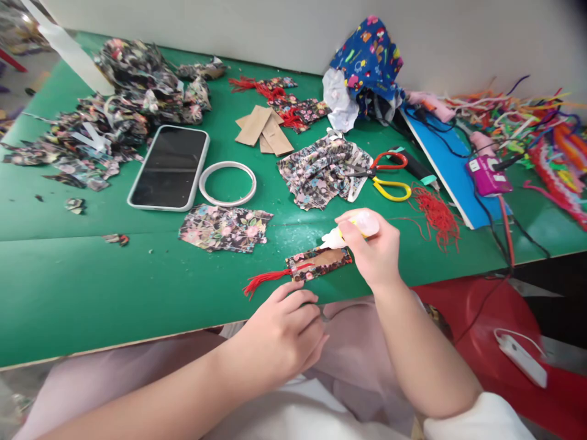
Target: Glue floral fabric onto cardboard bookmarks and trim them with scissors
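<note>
A small glue bottle (360,226) with a white nozzle is gripped in my right hand (378,247). Its tip points down-left at the upper edge of a tagged strip, a brown card bookmark (323,261) with floral fabric folded over its borders. A red tassel (266,280) trails from the bookmark's left end. My left hand (287,324) rests at the table's near edge, fingers loosely bent and somewhat apart, one fingertip touching the bookmark's lower edge. The left thumb is not clearly visible. Behind the bookmark lies a cut piece of floral fabric (224,228).
On the green table (137,293) are a phone (169,168), a tape roll (204,183), brown card strips (263,129), tasselled bookmarks (298,110), scissors (389,177), red thread (435,214) and a fabric-scrap heap (137,91). Cords, a blue board (435,162) and colourful strands (545,134) lie right.
</note>
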`<state>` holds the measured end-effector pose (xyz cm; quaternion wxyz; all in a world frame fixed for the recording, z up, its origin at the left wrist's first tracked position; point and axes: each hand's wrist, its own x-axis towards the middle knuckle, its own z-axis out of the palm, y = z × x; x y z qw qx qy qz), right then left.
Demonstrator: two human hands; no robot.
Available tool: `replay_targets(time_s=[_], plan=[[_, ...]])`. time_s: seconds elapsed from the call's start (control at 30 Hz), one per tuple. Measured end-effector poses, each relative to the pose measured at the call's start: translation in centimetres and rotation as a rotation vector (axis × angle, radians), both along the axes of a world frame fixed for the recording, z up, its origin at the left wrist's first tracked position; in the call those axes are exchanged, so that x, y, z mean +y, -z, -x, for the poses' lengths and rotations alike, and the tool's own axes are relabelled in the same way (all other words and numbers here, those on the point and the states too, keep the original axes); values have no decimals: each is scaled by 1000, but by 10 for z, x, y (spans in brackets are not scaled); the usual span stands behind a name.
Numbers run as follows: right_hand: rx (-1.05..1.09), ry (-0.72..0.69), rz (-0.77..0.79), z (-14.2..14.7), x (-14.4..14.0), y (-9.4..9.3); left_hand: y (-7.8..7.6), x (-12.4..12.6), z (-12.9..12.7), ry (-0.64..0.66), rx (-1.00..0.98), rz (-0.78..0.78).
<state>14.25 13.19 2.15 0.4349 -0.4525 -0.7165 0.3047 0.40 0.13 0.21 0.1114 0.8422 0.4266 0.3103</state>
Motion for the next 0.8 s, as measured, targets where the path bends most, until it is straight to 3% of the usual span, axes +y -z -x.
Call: replay_targets(time_s=[0.5, 0.8], plan=[[17, 191, -23, -26, 16, 2, -3, 3, 1, 17, -18, 19], [-1, 173, -21, -27, 15, 2, -6, 4, 0, 5, -20, 16]])
